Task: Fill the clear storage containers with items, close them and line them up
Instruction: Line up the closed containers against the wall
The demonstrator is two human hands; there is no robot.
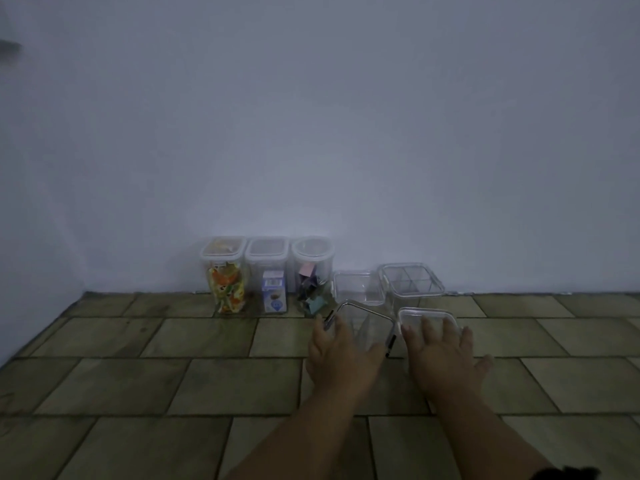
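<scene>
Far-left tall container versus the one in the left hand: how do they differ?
The far-left tall container stands lidded against the wall, packed with colourful items. The held container, gripped by the left hand, is lower, sits out in front, has no lid on and looks empty. Both are clear plastic.

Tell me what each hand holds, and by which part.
The left hand grips the open clear box at its near-left corner. The right hand only lies flat on a clear lid; it holds nothing.
</scene>
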